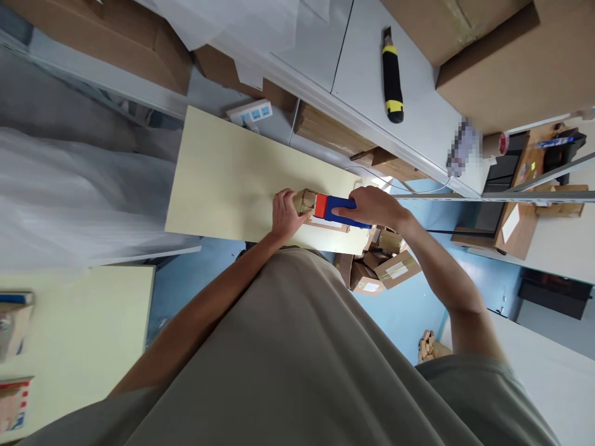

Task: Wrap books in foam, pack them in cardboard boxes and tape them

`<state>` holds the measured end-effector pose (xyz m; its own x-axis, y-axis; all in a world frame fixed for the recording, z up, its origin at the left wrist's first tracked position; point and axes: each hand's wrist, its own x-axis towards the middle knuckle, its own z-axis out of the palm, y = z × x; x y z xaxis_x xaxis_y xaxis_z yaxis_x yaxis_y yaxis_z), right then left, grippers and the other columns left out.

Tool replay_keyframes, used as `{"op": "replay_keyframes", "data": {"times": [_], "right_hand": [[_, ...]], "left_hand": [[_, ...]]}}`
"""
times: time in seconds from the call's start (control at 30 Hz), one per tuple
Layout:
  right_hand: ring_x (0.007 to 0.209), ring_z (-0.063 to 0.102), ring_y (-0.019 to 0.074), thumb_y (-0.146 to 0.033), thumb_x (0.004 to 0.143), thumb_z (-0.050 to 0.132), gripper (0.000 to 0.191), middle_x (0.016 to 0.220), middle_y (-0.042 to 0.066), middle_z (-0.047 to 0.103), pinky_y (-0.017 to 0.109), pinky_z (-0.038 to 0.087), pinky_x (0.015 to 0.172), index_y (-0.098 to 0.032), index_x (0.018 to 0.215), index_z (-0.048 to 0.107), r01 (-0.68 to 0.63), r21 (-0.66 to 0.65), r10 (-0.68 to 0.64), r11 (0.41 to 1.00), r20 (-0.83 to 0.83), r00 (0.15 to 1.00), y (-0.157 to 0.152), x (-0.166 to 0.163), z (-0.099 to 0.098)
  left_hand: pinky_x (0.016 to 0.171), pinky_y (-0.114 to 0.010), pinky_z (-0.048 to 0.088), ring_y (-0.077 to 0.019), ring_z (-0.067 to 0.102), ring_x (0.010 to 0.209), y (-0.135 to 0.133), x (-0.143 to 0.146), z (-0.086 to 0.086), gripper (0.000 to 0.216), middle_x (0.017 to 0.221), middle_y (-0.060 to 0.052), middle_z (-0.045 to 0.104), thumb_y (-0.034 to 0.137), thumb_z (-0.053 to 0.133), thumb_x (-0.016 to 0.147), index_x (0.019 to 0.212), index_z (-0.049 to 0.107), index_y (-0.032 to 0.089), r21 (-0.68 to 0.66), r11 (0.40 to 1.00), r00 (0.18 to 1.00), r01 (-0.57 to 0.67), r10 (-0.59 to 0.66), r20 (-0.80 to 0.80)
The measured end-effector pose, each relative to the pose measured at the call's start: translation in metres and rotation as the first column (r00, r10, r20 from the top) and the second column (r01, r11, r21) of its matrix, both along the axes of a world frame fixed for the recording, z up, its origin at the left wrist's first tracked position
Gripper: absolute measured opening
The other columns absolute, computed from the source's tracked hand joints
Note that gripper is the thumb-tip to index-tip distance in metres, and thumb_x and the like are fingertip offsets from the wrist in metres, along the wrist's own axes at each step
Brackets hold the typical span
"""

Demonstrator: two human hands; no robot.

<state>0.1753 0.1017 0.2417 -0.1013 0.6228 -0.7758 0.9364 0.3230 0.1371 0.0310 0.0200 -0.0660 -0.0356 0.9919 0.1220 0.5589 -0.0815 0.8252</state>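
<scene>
Our right hand [374, 206] grips probably a blue-and-red tape dispenser [341, 209]; the fingers of our left hand [285, 215] hold a carton [305, 201] (we can't read its white label [328, 222]).

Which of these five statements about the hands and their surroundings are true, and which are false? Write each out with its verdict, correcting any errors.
1. A black-and-yellow knife lies on the grey shelf. True.
2. The left hand grips that knife. False: it touches a brown package.
3. The right hand holds a blue-and-red tool. True.
4. The table has a dark green top. False: it is pale yellow.
5. The power strip is white with blue sockets. True.
</scene>
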Motion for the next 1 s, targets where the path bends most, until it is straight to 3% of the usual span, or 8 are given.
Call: {"op": "replay_keyframes", "data": {"times": [0.1,0.2,0.3,0.4,0.47,0.63,0.8,1.0], "right_hand": [[0.092,0.076,0.0316,-0.082,0.105,0.060,0.070,0.102,0.020,0.083,0.036,0.046,0.073,-0.015,0.107,0.082,-0.019,0.004,0.019,1.000,0.000,1.000,0.000,0.000,-0.001],[0.094,0.076,0.0327,-0.081,0.106,0.057,0.071,0.104,0.021,0.083,0.036,0.046,0.074,-0.015,0.107,0.082,-0.061,0.013,0.061,0.998,-0.011,0.998,0.000,0.000,-0.003],[0.095,0.076,0.0327,-0.079,0.108,0.055,0.070,0.105,0.021,0.082,0.036,0.046,0.074,-0.014,0.109,0.081,-0.105,0.039,0.106,0.994,-0.029,0.994,0.001,0.002,-0.003],[0.095,0.076,0.0324,-0.075,0.110,0.056,0.066,0.105,0.021,0.083,0.035,0.045,0.074,-0.014,0.109,0.080,-0.145,0.069,0.149,0.987,-0.056,0.987,0.001,0.004,-0.004],[0.095,0.076,0.0325,-0.072,0.109,0.058,0.062,0.105,0.021,0.083,0.035,0.044,0.073,-0.014,0.108,0.080,-0.165,0.091,0.172,0.982,-0.071,0.983,0.002,0.005,-0.004],[0.093,0.076,0.0316,-0.072,0.108,0.059,0.063,0.102,0.020,0.083,0.034,0.045,0.073,-0.013,0.111,0.080,-0.191,0.133,0.207,0.973,-0.118,0.971,0.006,0.011,-0.008],[0.094,0.077,0.0317,-0.075,0.107,0.059,0.065,0.101,0.020,0.083,0.034,0.047,0.074,-0.014,0.113,0.081,-0.223,0.128,0.240,0.966,-0.135,0.961,0.007,0.020,-0.009],[0.099,0.079,0.0338,-0.080,0.104,0.061,0.071,0.110,0.023,0.085,0.034,0.048,0.074,-0.013,0.116,0.082,-0.232,0.121,0.247,0.965,-0.132,0.960,-0.001,0.027,-0.008]], "left_hand": [[0.104,-0.056,0.053,-0.0349,0.069,0.109,-0.014,0.005,-0.012,0.015,0.102,-0.014,0.073,0.035,0.072,0.106,0.113,0.068,0.022,-0.019,0.998,0.995,0.065,-0.066,-0.081],[0.098,-0.051,0.052,-0.0293,0.069,0.098,-0.027,0.015,-0.014,0.026,0.090,-0.011,0.072,0.022,0.050,0.113,0.098,0.071,0.024,0.025,0.953,0.942,0.302,-0.295,-0.161],[0.106,-0.050,0.052,-0.0293,0.072,0.115,-0.034,0.035,-0.002,0.034,0.118,-0.013,0.080,0.014,0.050,0.109,0.126,0.078,0.026,0.095,0.859,0.850,0.503,-0.471,-0.236],[0.122,-0.053,0.048,-0.0323,0.065,0.142,-0.031,0.065,0.018,0.064,0.155,-0.014,0.072,0.008,0.054,0.104,0.164,0.061,0.029,0.097,0.780,0.766,0.618,-0.570,-0.297],[0.127,-0.052,0.045,-0.0314,0.058,0.153,-0.025,0.085,0.030,0.074,0.169,-0.011,0.063,0.006,0.053,0.103,0.172,0.052,0.030,0.074,0.743,0.718,0.665,-0.609,-0.338],[0.125,-0.049,0.046,-0.0301,0.055,0.156,-0.014,0.123,0.049,0.069,0.175,-0.010,0.057,0.004,0.049,0.104,0.169,0.057,0.023,-0.017,0.737,0.652,0.676,-0.608,-0.453],[0.122,-0.046,0.047,-0.0299,0.057,0.155,-0.012,0.128,0.052,0.067,0.169,-0.017,0.062,-0.001,0.042,0.104,0.166,0.059,0.014,-0.054,0.775,0.643,0.629,-0.559,-0.524],[0.106,-0.048,0.055,-0.0329,0.071,0.128,-0.008,0.117,0.044,0.062,0.149,-0.016,0.074,0.008,0.060,0.097,0.156,0.068,0.025,-0.052,0.789,0.680,0.613,-0.559,-0.475]]}}
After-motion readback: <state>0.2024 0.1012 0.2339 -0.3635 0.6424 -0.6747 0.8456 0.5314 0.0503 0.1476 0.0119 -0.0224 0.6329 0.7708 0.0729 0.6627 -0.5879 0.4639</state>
